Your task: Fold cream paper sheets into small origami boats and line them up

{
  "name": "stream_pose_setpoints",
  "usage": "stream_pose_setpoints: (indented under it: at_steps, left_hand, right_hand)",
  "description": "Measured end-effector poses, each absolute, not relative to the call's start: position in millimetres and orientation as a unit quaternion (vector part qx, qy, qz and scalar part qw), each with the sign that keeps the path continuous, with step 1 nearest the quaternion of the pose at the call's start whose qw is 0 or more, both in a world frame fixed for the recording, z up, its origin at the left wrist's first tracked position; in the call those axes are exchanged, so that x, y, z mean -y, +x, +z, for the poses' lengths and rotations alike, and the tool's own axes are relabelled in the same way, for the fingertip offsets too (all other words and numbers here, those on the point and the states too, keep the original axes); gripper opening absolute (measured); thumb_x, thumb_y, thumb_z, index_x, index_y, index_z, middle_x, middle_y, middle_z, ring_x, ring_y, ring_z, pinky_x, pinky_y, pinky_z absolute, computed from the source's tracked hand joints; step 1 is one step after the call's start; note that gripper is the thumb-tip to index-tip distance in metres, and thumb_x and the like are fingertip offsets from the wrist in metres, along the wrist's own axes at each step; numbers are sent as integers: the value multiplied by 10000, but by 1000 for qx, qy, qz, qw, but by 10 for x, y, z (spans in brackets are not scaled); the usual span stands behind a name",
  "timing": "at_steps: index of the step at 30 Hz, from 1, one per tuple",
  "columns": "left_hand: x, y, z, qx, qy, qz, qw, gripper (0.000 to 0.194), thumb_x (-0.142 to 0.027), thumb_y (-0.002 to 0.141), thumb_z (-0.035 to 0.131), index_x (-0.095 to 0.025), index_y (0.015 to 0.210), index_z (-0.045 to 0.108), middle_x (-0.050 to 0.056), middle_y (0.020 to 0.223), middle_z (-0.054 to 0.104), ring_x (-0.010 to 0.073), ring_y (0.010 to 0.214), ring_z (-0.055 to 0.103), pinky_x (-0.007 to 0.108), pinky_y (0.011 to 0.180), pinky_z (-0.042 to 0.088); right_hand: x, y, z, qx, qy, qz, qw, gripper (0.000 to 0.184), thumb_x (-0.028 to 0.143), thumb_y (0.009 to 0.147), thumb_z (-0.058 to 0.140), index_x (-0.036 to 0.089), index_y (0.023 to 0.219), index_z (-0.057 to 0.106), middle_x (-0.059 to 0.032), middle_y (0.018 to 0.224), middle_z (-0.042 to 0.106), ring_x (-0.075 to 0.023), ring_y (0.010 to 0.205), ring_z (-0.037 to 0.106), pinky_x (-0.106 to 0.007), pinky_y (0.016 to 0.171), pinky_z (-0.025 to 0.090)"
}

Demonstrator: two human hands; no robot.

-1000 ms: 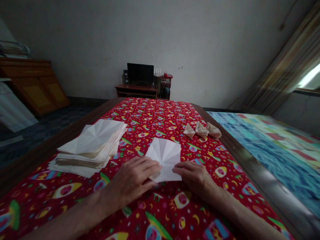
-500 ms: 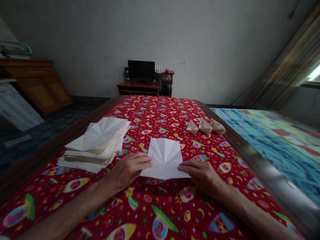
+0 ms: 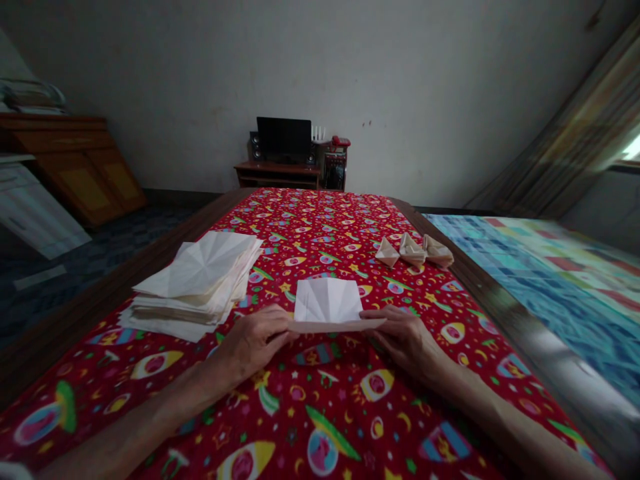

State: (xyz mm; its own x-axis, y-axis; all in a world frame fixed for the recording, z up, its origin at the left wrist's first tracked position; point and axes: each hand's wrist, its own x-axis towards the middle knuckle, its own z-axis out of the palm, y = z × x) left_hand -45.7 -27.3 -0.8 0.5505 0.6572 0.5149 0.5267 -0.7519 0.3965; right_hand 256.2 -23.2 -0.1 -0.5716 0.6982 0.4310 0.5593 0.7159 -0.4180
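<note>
White creased paper sheet (image 3: 327,301) pinched lightly by left hand (image 3: 253,347) and right hand (image 3: 407,343); loose fingers could let it slip

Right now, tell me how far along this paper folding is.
Done: three folded paper pieces sit together at the right. In hand: a creased white sheet, its near edge folded over, between the left hand and right hand. Left: the stack of creased sheets, seemingly not yet folded further.
</note>
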Motion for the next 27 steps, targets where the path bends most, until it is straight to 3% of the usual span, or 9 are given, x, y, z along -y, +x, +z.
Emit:
stream_pose_setpoints:
  at_steps: [4,9,15,27]
  left_hand:
    - [334,-424,-1,-398,853,327,84,276,-219,889,521,-147,642,621,25,641,621,132,643,577,209,603,428]
    - [364,-357,1,-480,820,300,87,354,-257,888,478,-152,552,509,1,559,547,108,535,527,206,538,352]
    - [355,-275,39,-573,778,239,100,314,-309,872,460,-171,591,483,-6,565,554,118,528,506,233,539,283]
    - [250,-223,190,-620,775,111,54,319,-367,869,447,-207,656,622,28,623,643,173,596,577,254,510,200]
  right_hand:
    - [288,2526,61,861,-391,159,284,278,265,926,427,168,764,631,-47,735,646,-134,649,572,-245,617,434]
    - [313,2478,75,815,-473,202,267,259,339,913,444,173,762,575,-3,680,602,-119,609,539,-230,572,376]
    - [251,2363,17,779,-532,192,269,264,346,874,464,181,675,518,34,551,499,-102,500,463,-228,503,301]
    - [254,2322,46,829,-534,48,160,254,318,897,413,172,740,549,-13,642,579,-129,563,510,-253,543,258]
